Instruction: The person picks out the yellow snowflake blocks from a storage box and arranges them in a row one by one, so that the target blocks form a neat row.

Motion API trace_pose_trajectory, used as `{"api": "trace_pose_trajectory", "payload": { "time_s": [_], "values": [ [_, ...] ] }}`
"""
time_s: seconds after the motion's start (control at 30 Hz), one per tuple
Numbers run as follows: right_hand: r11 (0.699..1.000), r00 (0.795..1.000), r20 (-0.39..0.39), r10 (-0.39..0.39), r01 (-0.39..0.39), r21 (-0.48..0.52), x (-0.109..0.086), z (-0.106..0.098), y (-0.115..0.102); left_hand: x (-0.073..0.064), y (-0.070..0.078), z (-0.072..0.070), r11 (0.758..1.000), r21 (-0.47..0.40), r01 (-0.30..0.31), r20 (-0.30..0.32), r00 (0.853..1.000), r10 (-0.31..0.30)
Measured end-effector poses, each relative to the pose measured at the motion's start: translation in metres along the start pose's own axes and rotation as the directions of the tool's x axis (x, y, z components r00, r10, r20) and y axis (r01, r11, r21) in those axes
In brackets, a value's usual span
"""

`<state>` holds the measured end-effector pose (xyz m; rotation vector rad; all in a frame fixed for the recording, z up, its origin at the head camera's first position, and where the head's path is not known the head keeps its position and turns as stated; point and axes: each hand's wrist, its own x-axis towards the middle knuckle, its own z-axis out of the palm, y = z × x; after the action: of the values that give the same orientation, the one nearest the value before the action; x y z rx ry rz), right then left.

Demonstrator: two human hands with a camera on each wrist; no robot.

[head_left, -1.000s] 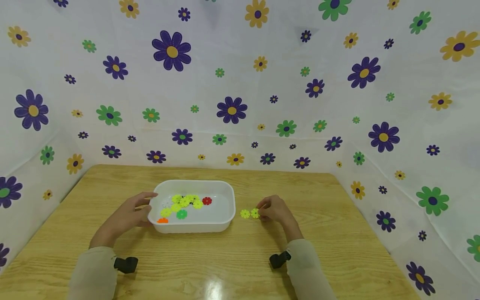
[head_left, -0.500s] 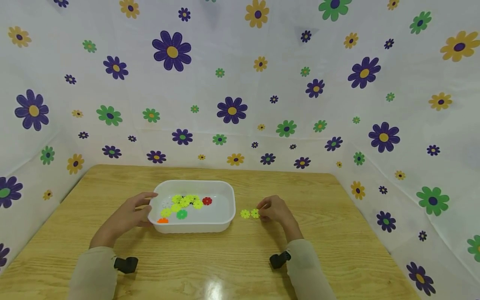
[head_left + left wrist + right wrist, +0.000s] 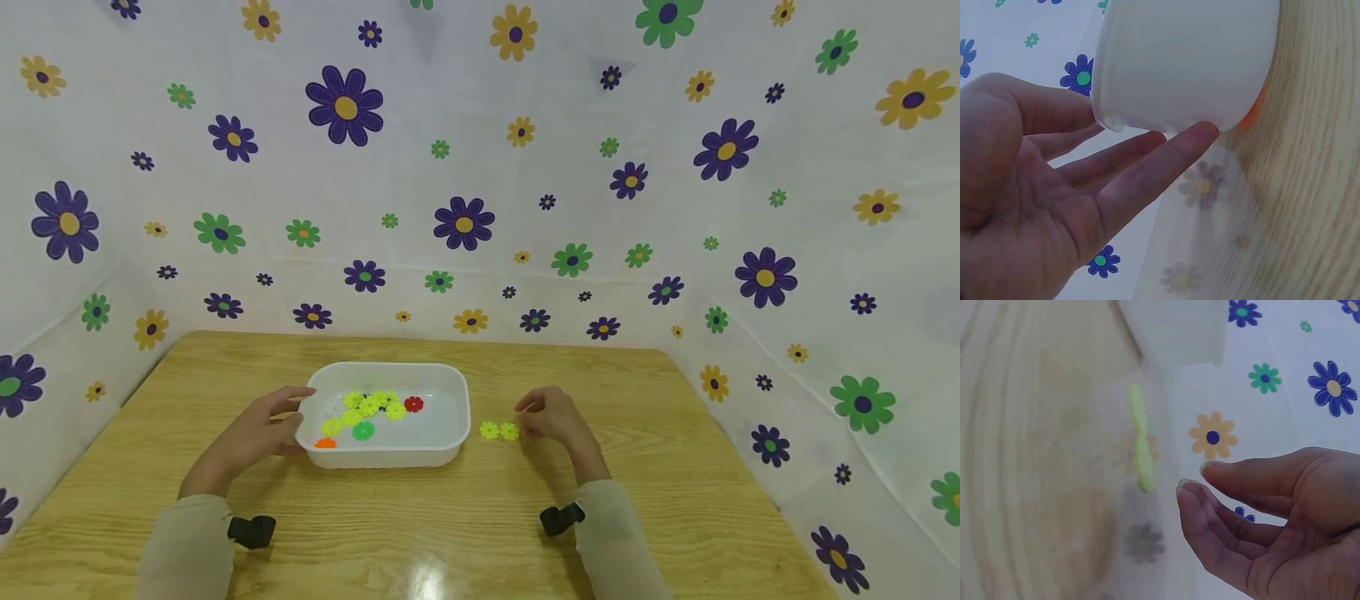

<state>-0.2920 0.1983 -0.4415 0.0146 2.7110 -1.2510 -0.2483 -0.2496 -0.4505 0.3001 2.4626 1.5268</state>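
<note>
A white plastic tray [image 3: 386,457] stands on the wooden table. My left hand [image 3: 258,429] touches its left end; in the left wrist view fairly straight fingers [image 3: 1147,172] rest against the end wall. To the tray's right, two yellow flower-shaped plastic discs [image 3: 489,430] lie side by side. My right hand [image 3: 553,414] is just right of them, palm turned inward. Seen from the right wrist, the yellow discs [image 3: 1141,440] appear edge-on, apart from the hand. Thumb and loosely bent fingers [image 3: 1200,528] leave a small gap with nothing in it.
Several yellow discs [image 3: 369,406] lie in the tray, with a red disc [image 3: 413,404], a green disc [image 3: 363,431], an orange disc [image 3: 326,443] and a few clear and dark ones. A white flower-print sheet [image 3: 405,175] encloses the table's back and sides.
My right hand has let go of the right-hand yellow disc and lifted slightly away from it. The left hand and the tray hold their place.
</note>
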Motion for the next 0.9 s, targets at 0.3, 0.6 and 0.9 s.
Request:
{"api": "trace_pose_trajectory", "payload": {
  "time_s": [0.3, 0.6, 0.9],
  "values": [
    [0.996, 0.996, 0.024, -0.086, 0.086, 0.033, -0.007, 0.002, -0.036, 0.000, -0.002, -0.001, 1.000, -0.002, -0.014, 0.000, 1.000, 0.014],
    [0.982, 0.979, 0.085, -0.187, 0.184, 0.044, -0.005, 0.019, -0.078, 0.000, -0.007, -0.003, 1.000, -0.001, -0.007, -0.011, 1.000, 0.007],
    [0.982, 0.964, 0.186, -0.190, 0.191, 0.016, 0.013, 0.052, -0.108, 0.000, -0.008, -0.005, 1.000, -0.021, 0.005, -0.041, 0.999, -0.006]
  ]
}}
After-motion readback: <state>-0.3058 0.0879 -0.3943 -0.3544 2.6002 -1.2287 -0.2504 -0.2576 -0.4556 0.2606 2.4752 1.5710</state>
